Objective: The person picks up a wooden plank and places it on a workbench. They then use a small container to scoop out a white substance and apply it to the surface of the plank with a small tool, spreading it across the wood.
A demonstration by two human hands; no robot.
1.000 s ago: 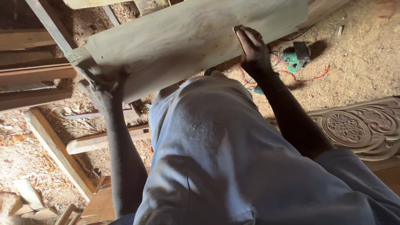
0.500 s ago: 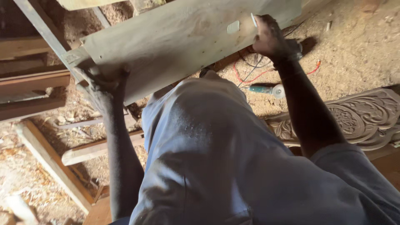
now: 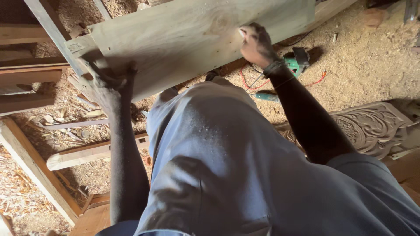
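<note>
Sawdust floor [image 3: 372, 57] all over, workshop setting, loose timber lying about. At 9 o'clock: stacked dark planks [image 3: 26, 74], and a long pale batten [image 3: 35, 166] running down toward 7. A shorter wood offcut [image 3: 87, 154] lies at 8, just beside the left forearm.

Left hand [image 3: 111, 85] at 10 o'clock, fingers wrapped over the lower-left edge of the wide grey-green board [image 3: 192, 35], gripping it. Board spans 10 to 1 o'clock, tilted, held off the ground in front of the blue-grey shirt [image 3: 227, 166].

Right hand [image 3: 256, 43] at 12–1 o'clock, closed on the board's face near its lower edge, thumb side up; a band sits on the wrist.

Past it at 1–2: green power tool [image 3: 295, 61] on the sawdust with a red cord [image 3: 315, 81]. Carved wood panel [image 3: 372, 129] at 3 o'clock, floral relief, well apart from the board.
</note>
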